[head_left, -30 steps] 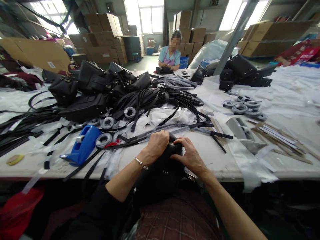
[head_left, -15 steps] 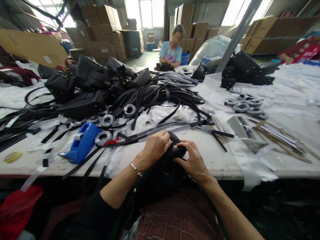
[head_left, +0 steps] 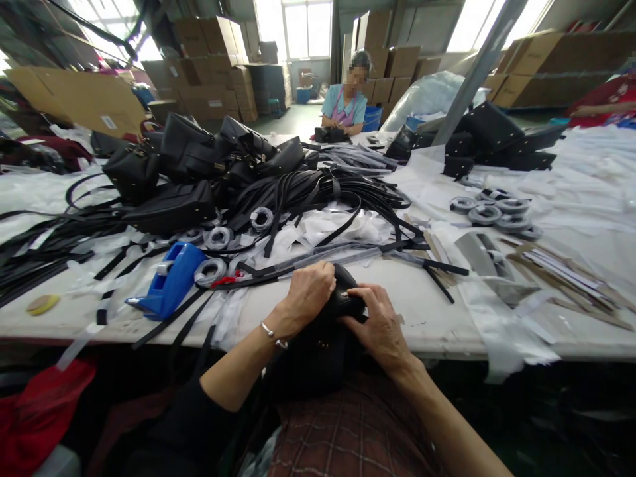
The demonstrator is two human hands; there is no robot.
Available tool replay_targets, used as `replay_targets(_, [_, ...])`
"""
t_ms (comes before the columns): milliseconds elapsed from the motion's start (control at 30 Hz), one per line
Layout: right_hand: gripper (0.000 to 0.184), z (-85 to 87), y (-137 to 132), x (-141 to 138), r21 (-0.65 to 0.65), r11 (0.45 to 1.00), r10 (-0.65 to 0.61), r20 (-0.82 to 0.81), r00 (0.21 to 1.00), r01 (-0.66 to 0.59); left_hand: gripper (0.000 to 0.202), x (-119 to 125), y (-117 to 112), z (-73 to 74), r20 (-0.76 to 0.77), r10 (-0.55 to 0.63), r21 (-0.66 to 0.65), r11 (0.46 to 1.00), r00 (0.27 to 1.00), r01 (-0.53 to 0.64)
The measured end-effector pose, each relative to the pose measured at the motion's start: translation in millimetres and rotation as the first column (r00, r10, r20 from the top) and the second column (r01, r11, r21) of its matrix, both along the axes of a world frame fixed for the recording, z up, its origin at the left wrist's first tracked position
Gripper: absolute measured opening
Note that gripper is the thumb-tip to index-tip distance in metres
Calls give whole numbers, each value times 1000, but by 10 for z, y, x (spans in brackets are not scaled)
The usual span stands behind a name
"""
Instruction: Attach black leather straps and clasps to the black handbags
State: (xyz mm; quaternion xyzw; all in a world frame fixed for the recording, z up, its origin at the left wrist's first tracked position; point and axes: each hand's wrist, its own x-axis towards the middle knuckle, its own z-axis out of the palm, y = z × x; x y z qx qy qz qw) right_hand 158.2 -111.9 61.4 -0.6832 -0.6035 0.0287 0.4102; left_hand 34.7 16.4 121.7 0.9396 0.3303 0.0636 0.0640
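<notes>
A black handbag (head_left: 320, 358) rests on my lap against the table's front edge, its upper end raised between my hands. My left hand (head_left: 311, 291), with a silver bracelet at the wrist, is closed on the bag's upper left side, its fingertips curled inward. On the other side, my right hand (head_left: 380, 324) pinches the bag's end, thumb below and fingers above. What lies under the left fingertips is hidden. Just beyond my hands, black straps (head_left: 298, 266) partly wrapped in clear plastic lie across the table.
A blue tape dispenser (head_left: 171, 281) stands left, a grey tape dispenser (head_left: 484, 258) right. Black bags (head_left: 169, 205) and a heap of straps (head_left: 318, 189) fill the back left. Coiled straps (head_left: 484, 213) lie right. A slanted metal post (head_left: 477, 73) rises behind. A co-worker (head_left: 348, 106) sits opposite.
The view has shifted slightly, so the table's contents appear a little further right. Both hands keep their hold on the handbag, with only small finger movement.
</notes>
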Motion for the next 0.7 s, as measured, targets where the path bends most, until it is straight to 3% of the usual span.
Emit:
replay_targets(133, [47,-15,-15,2,12,1000,11,-9,1000,-11,11,-149,167,-65,217,-133,-118,980,967,161])
replay_targets(267, [47,-17,-12,3,11,1000,12,-10,1000,-12,9,-177,242,-97,272,-158,-183,960,949,212])
replay_targets(433, [47,-20,-12,13,11,1000,19,-10,1000,-19,5,-102,235,-40,219,-196,-175,956,956,236])
replay_targets(567, [45,-1,-16,31,1,1000,27,4,1000,-27,11,-31,323,36,114,-349,-169,916,930,364])
replay_targets(700, [41,21,-20,38,-14,999,34,-1,999,-34,14,40,436,105,-50,-512,-115,856,858,504])
